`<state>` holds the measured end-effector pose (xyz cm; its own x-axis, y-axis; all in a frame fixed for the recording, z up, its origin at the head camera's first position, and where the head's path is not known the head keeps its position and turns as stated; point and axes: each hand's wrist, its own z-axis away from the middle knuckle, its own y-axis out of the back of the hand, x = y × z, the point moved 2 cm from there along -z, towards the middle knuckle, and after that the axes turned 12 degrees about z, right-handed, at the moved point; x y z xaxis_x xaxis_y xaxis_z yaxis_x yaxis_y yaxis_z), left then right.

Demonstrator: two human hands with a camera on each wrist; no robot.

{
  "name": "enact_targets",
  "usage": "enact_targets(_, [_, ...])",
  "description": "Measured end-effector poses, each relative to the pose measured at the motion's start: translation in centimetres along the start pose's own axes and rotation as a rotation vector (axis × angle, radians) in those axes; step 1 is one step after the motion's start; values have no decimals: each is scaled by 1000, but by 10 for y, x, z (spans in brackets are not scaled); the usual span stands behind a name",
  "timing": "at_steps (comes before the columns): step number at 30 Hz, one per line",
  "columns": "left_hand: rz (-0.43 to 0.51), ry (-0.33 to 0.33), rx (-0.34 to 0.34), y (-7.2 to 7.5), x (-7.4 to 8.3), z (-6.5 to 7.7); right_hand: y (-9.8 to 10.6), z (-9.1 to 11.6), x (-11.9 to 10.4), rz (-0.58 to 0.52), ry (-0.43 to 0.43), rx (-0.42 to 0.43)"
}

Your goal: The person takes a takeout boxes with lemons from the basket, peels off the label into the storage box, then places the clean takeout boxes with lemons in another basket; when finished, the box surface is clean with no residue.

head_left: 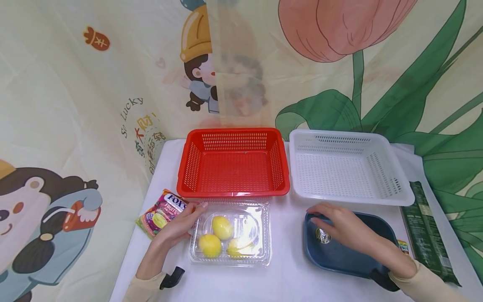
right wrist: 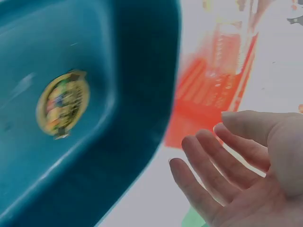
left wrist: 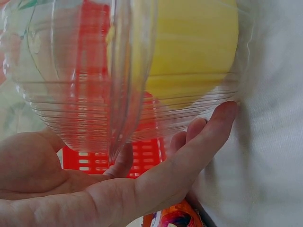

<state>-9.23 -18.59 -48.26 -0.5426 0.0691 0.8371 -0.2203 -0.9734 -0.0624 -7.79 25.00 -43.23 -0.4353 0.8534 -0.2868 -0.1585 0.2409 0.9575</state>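
A clear lidded plastic box [head_left: 260, 256] holds three yellow lemons [head_left: 222, 227] near the front of the table. My left hand [head_left: 182, 224] lies along the box's left side, its fingers extended against the clear wall; one lemon [left wrist: 194, 47] shows large through the plastic in the left wrist view. Over the left edge of a dark blue tray [head_left: 351, 251] hovers my right hand [head_left: 345, 224], fingers loosely bent and holding nothing. In the right wrist view, those fingers are apart from the tray wall [right wrist: 142, 94]. An oval gold-rimmed sticker [right wrist: 63, 104] is on the tray's inside.
Behind the box stands a red basket [head_left: 234, 194], with a white basket [head_left: 351, 200] to its right. A FOX'S candy bag [head_left: 162, 214] lies by my left hand. At the right edge are a long green packet [head_left: 428, 230] and a small colourful packet [head_left: 403, 246].
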Motion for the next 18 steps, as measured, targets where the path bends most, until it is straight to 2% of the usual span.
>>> enact_targets(5, [1, 7, 7, 0, 0, 0, 2, -12, -17, -59, 3, -29])
enact_targets(9, [4, 6, 3, -1, -1, -1, 7, -21, -15, -79, 0, -15])
enact_targets(13, [14, 0, -3, -1, -1, 0, 24, -31, 12, -84, -15, 84])
enact_targets(18, [23, -3, -4, 0, -1, 0, 53, -39, 70, -31, -77, 211])
